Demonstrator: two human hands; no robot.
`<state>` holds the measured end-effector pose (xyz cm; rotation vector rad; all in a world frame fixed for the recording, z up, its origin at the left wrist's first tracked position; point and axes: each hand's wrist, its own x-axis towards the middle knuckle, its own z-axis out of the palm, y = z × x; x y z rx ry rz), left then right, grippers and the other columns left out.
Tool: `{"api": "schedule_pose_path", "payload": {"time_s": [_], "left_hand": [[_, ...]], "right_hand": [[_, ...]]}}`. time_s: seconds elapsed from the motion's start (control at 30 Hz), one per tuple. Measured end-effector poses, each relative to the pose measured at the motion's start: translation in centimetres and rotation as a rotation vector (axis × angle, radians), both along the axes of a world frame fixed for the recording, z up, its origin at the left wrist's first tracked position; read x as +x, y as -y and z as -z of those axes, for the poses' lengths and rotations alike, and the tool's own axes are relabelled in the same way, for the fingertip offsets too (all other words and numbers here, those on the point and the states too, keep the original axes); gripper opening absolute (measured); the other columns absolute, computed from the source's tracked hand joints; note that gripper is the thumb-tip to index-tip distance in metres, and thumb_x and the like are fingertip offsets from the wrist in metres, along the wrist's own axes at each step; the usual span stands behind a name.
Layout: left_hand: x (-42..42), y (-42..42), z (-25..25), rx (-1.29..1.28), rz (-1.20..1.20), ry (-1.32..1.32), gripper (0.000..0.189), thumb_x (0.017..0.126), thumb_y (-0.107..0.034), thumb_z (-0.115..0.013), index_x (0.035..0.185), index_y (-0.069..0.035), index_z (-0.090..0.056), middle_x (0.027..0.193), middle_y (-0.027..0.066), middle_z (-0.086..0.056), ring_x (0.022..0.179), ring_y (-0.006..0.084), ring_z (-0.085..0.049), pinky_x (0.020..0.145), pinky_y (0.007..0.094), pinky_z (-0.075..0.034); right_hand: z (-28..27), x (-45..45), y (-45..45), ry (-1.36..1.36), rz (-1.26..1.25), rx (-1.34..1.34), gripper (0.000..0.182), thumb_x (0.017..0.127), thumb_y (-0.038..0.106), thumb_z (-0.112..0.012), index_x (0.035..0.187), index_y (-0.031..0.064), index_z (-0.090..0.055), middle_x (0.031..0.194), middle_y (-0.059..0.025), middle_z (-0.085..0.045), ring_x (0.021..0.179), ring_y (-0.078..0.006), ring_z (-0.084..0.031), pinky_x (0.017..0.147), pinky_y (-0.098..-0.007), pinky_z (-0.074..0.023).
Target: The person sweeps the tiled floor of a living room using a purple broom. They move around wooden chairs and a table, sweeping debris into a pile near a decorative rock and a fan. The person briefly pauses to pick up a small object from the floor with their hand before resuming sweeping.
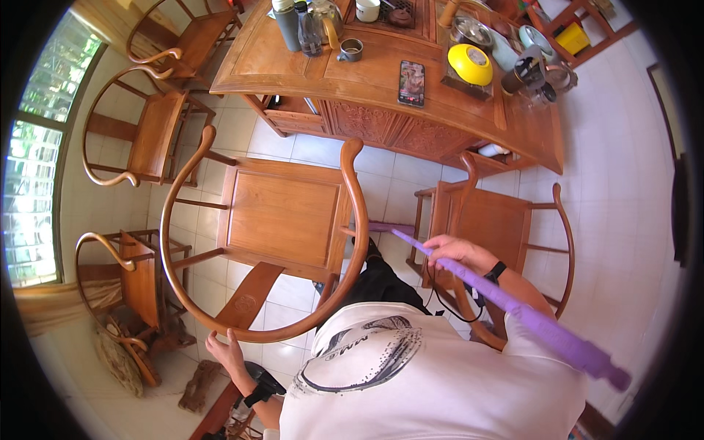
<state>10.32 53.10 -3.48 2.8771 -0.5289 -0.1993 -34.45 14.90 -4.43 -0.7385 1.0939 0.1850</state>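
My right hand (462,256) is closed around the long purple handle (498,294) of a broom. The handle slants from beside my right shoulder down to the floor. The purple broom head (391,226) lies low between two wooden armchairs, partly hidden by the nearer chair's curved rail. My left hand (226,352) is at the back of the curved top rail of a wooden armchair (286,212), thumb and fingers apart; whether it touches the rail is hard to tell. Black straps are on both wrists, and a dark cable hangs near my right hand.
A second armchair (495,220) stands at my right. Ahead is a carved wooden desk (352,77) bearing a phone (412,82), a yellow bowl (470,64), a mug (350,50) and bottles. More armchairs (159,132) line the window side. A driftwood piece (199,386) lies at lower left.
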Motion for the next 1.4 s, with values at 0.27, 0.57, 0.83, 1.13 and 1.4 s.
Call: {"api": "schedule_pose_path", "payload": {"time_s": [0.27, 0.57, 0.83, 1.13, 1.4], "left_hand": [[5.7, -2.7, 2.6, -0.082, 0.090, -0.126, 0.061, 0.082, -0.022, -0.065, 0.128, 0.005, -0.034, 0.127, 0.0240, -0.039, 0.119, 0.0372, -0.037, 0.101, 0.0426, -0.030], [8.2, -1.2, 5.2, -0.092, 0.358, -0.088, 0.058, 0.081, -0.016, -0.061, 0.128, 0.001, -0.032, 0.123, 0.0293, -0.032, 0.113, 0.0429, -0.034, 0.097, 0.0470, -0.031], [9.5, -1.7, 7.8, -0.151, 0.213, -0.126, 0.051, 0.074, -0.006, -0.052, 0.122, -0.003, -0.035, 0.117, 0.0339, -0.027, 0.101, 0.0398, -0.038, 0.090, 0.0441, -0.035], [9.5, -1.5, 8.2, -0.123, 0.241, -0.086, 0.046, 0.074, -0.011, -0.052, 0.118, -0.005, -0.040, 0.109, 0.0366, -0.033, 0.092, 0.0414, -0.043, 0.081, 0.0447, -0.041], [9.8, -0.8, 7.7, -0.167, 0.158, -0.132, 0.045, 0.072, -0.017, -0.052, 0.115, -0.005, -0.045, 0.108, 0.0375, -0.035, 0.092, 0.0409, -0.046, 0.080, 0.0442, -0.042]], "right_hand": [[-0.4, 0.2, -1.4, -0.013, 0.165, -0.168, 0.052, 0.078, 0.005, -0.063, 0.125, 0.0010, -0.043, 0.079, -0.0040, -0.059, 0.054, -0.0070, -0.052, 0.044, -0.0193, -0.0415], [14.4, 3.4, -3.3, -0.103, 0.359, -0.185, 0.006, 0.089, 0.012, -0.052, 0.091, 0.0085, -0.047, 0.073, -0.0022, -0.052, 0.049, -0.0055, -0.046, 0.036, -0.0187, -0.0369], [10.5, -0.2, -30.6, -0.073, 0.680, 0.103, 0.030, 0.080, 0.006, -0.056, 0.108, 0.0116, -0.048, 0.065, -0.0007, -0.049, 0.040, -0.0070, -0.041, 0.034, -0.0219, -0.0320], [-1.7, 2.2, -42.0, -0.279, 0.636, 0.020, 0.063, 0.078, 0.000, -0.054, 0.137, 0.0094, -0.035, 0.065, -0.0043, -0.051, 0.043, -0.0094, -0.045, 0.036, -0.0235, -0.0354], [8.1, 1.3, -42.4, -0.088, 0.928, 0.026, 0.064, 0.080, 0.003, -0.054, 0.139, 0.0111, -0.032, 0.061, -0.0023, -0.048, 0.041, -0.0088, -0.041, 0.036, -0.0220, -0.0329]]}}
